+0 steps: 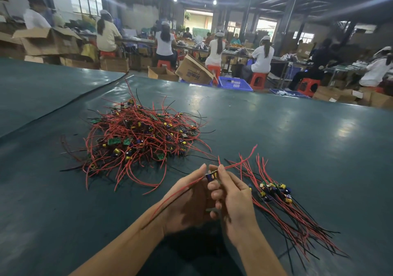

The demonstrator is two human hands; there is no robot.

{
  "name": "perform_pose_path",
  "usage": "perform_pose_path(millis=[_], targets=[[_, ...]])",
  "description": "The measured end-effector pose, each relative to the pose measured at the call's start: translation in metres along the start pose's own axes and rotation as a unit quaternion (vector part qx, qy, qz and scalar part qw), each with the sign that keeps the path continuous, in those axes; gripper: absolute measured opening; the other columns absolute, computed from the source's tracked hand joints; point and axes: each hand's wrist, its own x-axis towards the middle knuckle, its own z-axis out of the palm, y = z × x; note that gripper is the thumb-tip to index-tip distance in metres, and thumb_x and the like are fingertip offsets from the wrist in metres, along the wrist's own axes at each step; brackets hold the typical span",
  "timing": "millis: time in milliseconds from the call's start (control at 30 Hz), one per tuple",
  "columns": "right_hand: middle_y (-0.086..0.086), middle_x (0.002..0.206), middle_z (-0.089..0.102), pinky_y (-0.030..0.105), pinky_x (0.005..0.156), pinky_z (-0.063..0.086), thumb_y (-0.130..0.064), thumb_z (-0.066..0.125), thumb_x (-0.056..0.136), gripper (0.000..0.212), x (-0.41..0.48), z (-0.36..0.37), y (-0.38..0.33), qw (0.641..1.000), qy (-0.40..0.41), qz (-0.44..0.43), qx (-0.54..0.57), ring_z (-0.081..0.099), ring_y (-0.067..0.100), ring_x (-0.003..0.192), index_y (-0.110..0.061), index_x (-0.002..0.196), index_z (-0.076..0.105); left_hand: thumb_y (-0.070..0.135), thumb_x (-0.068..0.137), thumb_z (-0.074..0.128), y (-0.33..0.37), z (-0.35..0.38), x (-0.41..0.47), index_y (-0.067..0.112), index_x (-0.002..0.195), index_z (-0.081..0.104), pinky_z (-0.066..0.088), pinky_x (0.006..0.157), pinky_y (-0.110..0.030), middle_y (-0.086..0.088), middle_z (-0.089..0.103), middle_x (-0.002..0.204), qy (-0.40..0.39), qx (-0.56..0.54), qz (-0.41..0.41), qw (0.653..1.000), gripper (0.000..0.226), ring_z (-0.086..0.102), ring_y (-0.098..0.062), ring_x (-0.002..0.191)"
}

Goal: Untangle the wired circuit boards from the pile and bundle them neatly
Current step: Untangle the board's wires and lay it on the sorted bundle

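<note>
1. Work item. I see one circuit board held above the near centre of the counter. It is small and carries a blue component and a yellow one. A red lead and a black lead trail from it to the near left, across the left palm and wrist. Further red leads rise from it to the far right.

2. Stock. The pile lies on the counter to the far left of the hands. It is a dense tangle of red and black wires with green boards and blue and yellow components mixed through it. The sorted bundle lies just right of the hands, with its boards grouped together and its leads fanned out toward the near right.

3. Hands. The left hand is turned palm inward, and its fingertips pinch the left end of the board. The right hand shows its back. Its index finger reaches up to the board's right end and its other fingers curl inward. The two hands sit close together, almost touching.

4. Surroundings. Beyond the far edge of the counter stand a blue basket and a tilted cardboard box. Seated workers on red stools face other benches.
</note>
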Motion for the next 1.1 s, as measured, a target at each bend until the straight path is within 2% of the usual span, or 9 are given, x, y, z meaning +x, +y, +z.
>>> perform_pose_path(millis=[167,267,400,500,600,667,800,933,1100], targets=[[0.001,0.054,0.062,0.021,0.035,0.040,-0.029,0.066,0.091,0.025,0.002,0.003,0.008,0.993,0.085,-0.079,-0.014,0.051,0.009,0.040,-0.021,0.069,0.075,0.048,0.087,0.047,-0.011,-0.008,0.013,0.017,0.062,0.060,0.037,0.059,-0.028,0.002,0.052,0.062,0.118,0.015,0.035,0.992,0.042,0.051,-0.014,0.056],[-0.001,0.057,0.067,0.021,0.042,0.050,-0.025,0.069,0.089,0.027,0.005,0.002,0.010,0.986,0.137,-0.093,-0.002,0.060,0.010,0.046,-0.019,0.063,0.073,0.036,0.088,0.055,-0.022,-0.008,0.018,0.020,0.066,0.065,0.044,0.059,-0.026,0.003,0.059,0.061,0.188,0.122,0.070,0.972,0.029,0.055,-0.011,0.054],[0.000,0.061,0.069,0.022,0.050,0.054,-0.023,0.071,0.087,0.026,0.006,0.001,0.009,0.984,0.142,-0.104,0.015,0.065,0.012,0.054,-0.018,0.062,0.072,0.028,0.088,0.062,-0.026,-0.002,0.016,0.028,0.076,0.071,0.047,0.058,-0.021,0.006,0.065,0.068,0.180,0.286,0.151,0.929,0.015,0.059,-0.007,0.060],[-0.001,0.058,0.066,0.026,0.046,0.050,-0.024,0.071,0.085,0.024,0.004,-0.001,0.009,0.991,0.102,-0.089,0.015,0.060,0.009,0.050,-0.022,0.061,0.074,0.028,0.082,0.066,-0.026,0.001,0.011,0.025,0.076,0.069,0.049,0.059,-0.023,0.002,0.063,0.067,0.173,0.326,0.226,0.902,0.007,0.059,-0.012,0.063],[0.004,0.061,0.066,0.026,0.048,0.049,-0.030,0.076,0.073,0.017,0.003,-0.002,0.010,0.994,0.069,-0.078,0.025,0.059,0.012,0.052,-0.017,0.062,0.074,0.041,0.082,0.065,-0.024,0.003,0.008,0.014,0.074,0.064,0.046,0.060,-0.029,-0.007,0.057,0.065,0.177,0.330,0.263,0.889,0.028,0.056,-0.018,0.063],[0.007,0.066,0.070,0.024,0.050,0.052,-0.032,0.077,0.067,0.018,0.005,-0.003,0.011,0.995,0.065,-0.079,0.021,0.063,0.014,0.054,-0.014,0.065,0.076,0.039,0.091,0.063,-0.023,0.006,0.009,0.008,0.072,0.063,0.044,0.057,-0.022,-0.006,0.057,0.063,0.198,0.326,0.284,0.880,0.036,0.055,-0.013,0.060],[0.008,0.069,0.073,0.027,0.053,0.055,-0.023,0.075,0.079,0.014,0.010,-0.004,0.017,0.993,0.091,-0.071,0.009,0.069,0.018,0.061,-0.016,0.067,0.078,0.022,0.096,0.054,-0.021,0.009,0.012,0.018,0.060,0.067,0.044,0.053,-0.015,0.004,0.062,0.058,0.231,0.297,0.292,0.879,0.039,0.057,-0.004,0.054],[0.012,0.072,0.065,0.042,0.070,0.051,-0.024,0.079,0.078,0.012,0.015,-0.006,0.016,0.993,0.111,-0.030,0.013,0.060,0.026,0.070,-0.016,0.069,0.078,0.021,0.097,0.054,-0.022,0.007,0.013,0.017,0.050,0.058,0.043,0.050,-0.017,0.000,0.055,0.049,0.257,0.325,0.296,0.861,0.047,0.052,-0.008,0.045],[0.010,0.073,0.067,0.045,0.071,0.053,-0.028,0.080,0.077,0.012,0.016,-0.008,0.017,0.993,0.112,-0.035,0.003,0.062,0.028,0.074,-0.017,0.073,0.079,0.025,0.098,0.054,-0.022,0.002,0.014,0.020,0.051,0.062,0.045,0.052,-0.017,0.004,0.058,0.050,0.266,0.327,0.262,0.868,0.048,0.056,-0.008,0.048]])
